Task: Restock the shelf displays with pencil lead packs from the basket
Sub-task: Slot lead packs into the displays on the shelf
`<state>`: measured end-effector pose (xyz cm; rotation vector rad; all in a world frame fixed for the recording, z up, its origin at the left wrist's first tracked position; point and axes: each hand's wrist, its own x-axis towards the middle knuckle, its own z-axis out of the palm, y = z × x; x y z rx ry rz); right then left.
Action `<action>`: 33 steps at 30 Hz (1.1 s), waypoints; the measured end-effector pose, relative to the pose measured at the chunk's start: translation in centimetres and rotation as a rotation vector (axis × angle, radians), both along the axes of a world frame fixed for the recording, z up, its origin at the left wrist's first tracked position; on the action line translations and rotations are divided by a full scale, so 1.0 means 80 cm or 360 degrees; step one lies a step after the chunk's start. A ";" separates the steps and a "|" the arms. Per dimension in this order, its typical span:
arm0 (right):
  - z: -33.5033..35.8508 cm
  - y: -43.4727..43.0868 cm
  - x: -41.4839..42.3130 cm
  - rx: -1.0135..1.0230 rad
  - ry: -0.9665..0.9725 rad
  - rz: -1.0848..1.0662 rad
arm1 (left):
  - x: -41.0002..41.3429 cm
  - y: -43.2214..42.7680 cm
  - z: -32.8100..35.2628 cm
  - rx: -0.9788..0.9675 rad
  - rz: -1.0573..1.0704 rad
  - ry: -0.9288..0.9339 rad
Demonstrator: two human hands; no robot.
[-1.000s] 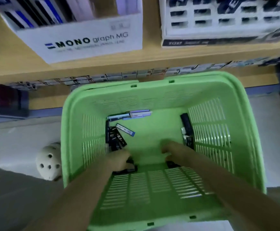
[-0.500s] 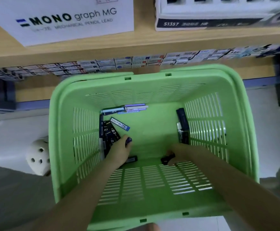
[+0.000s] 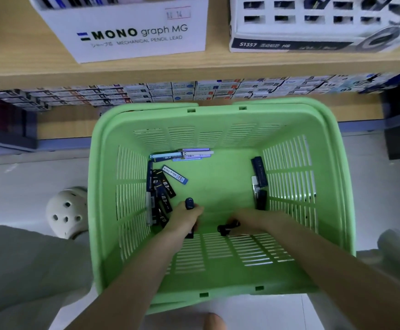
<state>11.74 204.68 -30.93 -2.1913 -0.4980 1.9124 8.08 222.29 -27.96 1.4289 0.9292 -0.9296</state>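
Basket (image 3: 218,120) of green moulded plastic fills your view: smooth rounded rim, slatted vents cut through all four walls, flat solid bottom. It stands on the pale tiled floor (image 3: 15,172), close up against the shelf unit.

Your left hand (image 3: 185,219) is down inside, fingers curled round a slim dark lead case (image 3: 189,203). The case is held upright, and its rounded cap pokes out above your knuckles. Your right hand (image 3: 249,221) is low by the near wall, fingers curled onto one end of a black lead pack (image 3: 227,227) that lies across the bottom.

Left of your left hand, a jumble of flat black packs (image 3: 162,194) printed with 03 piles against the left wall. One glossy blue pack (image 3: 174,174) lies slantwise just beside them. Against the far wall, pale blue and lilac packs (image 3: 182,154) lie end to end. Along the right wall, dark narrow packs (image 3: 259,177) lie in line, just beyond your right hand.

Above the basket, the wooden shelf (image 3: 146,65) carries a white cardboard MONO graph MG box (image 3: 132,32). Beside it is a white slotted display box (image 3: 313,36) labelled S1357. Under the shelf edge runs a tight row of small printed cartons (image 3: 194,90).

On the floor left of the basket sits a round white shell with holes (image 3: 66,211). Grey fabric (image 3: 15,270) fills the lower left corner.
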 end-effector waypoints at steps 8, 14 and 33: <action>0.052 0.046 0.003 0.0588 -0.0133 -0.1439 | -0.002 0.010 0.038 -0.0176 0.0543 -0.0078; 0.100 0.117 0.007 0.0669 -0.0502 -0.1737 | 0.003 0.027 0.082 -0.0085 0.0571 -0.0433; -0.024 0.130 0.011 0.0397 -0.0712 -0.0884 | 0.010 0.118 0.152 0.0142 0.0194 -0.0957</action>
